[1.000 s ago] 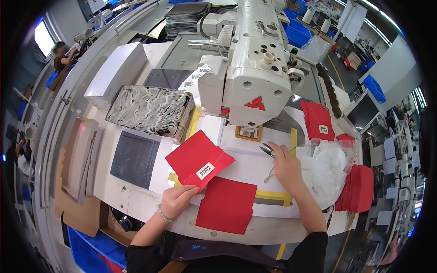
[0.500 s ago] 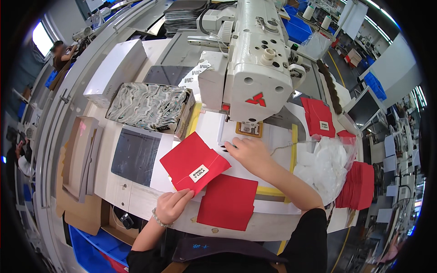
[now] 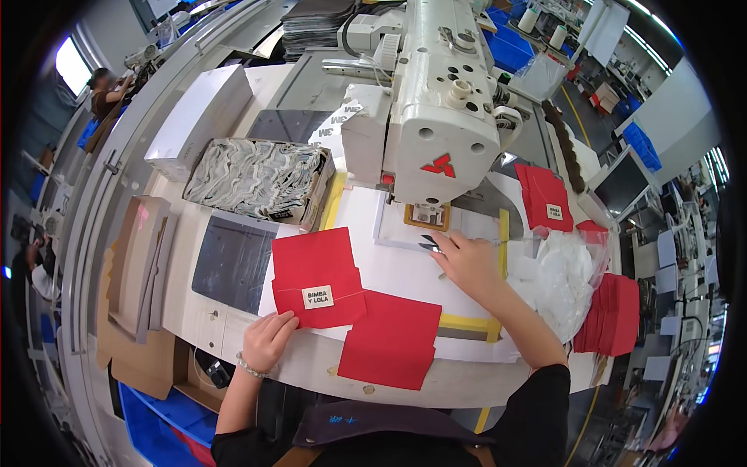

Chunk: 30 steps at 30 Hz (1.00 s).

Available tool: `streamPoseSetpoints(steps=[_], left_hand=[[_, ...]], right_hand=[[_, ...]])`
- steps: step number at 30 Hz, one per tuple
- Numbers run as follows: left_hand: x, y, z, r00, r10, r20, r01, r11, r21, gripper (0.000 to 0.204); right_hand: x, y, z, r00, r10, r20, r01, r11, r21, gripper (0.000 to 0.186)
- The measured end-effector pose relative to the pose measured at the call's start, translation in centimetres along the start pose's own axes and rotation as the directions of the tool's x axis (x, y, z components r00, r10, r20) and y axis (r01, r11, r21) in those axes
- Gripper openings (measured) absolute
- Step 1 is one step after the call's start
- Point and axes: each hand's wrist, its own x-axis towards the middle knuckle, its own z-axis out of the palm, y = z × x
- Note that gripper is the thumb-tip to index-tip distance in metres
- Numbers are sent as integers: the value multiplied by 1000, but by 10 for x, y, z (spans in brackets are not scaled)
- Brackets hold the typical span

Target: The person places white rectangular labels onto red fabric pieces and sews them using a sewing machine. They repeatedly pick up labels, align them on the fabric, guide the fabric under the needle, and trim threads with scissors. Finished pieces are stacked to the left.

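Note:
A red fabric piece (image 3: 315, 261) lies on the table, with a white label (image 3: 317, 297) near its lower edge and a loose thread trailing from the label's right side. My left hand (image 3: 268, 341) pinches its lower left corner. Dark thread snips (image 3: 429, 244) stick out of my right hand (image 3: 471, 268), blades pointing left, just in front of the sewing machine's (image 3: 445, 148) metal clamp (image 3: 426, 217). The fingers are closed around the snips, whose handle is mostly hidden. A plain red piece (image 3: 391, 342) lies between my arms, its upper left corner meeting the labelled piece.
A box of wavy grey-white strips (image 3: 253, 179) stands left of the machine, beside a long white box (image 3: 201, 121). To the right are another labelled red piece (image 3: 543, 194), a plastic bag of white pieces (image 3: 556, 284) and a red fabric stack (image 3: 611, 315).
The labelled red piece has moved left and turned straighter, along with my left hand. My right hand has shifted right, away from the piece, and the snips show more clearly.

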Motion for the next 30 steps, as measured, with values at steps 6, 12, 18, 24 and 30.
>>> streamPoseSetpoints(steps=[6,12,18,24,30], left_hand=[[-18,-21,-12,992,-125,-34,128,987,100,13],[-37,-51,-29,965,-257,55,232,931,282,14],[-25,-52,-59,835,-550,8,442,681,583,41],[49,9,-17,906,-393,159,387,920,67,40],[119,59,38,974,31,224,22,973,-230,31]], right_hand=[[-44,26,-22,968,249,19,-249,968,-19,34],[-84,56,-27,895,444,-42,-444,879,-171,35],[-101,48,-44,890,421,-176,-455,850,-265,34],[-115,32,-41,858,471,-202,-506,842,-188,22],[-111,65,-33,825,546,-145,-561,820,-108,19]])
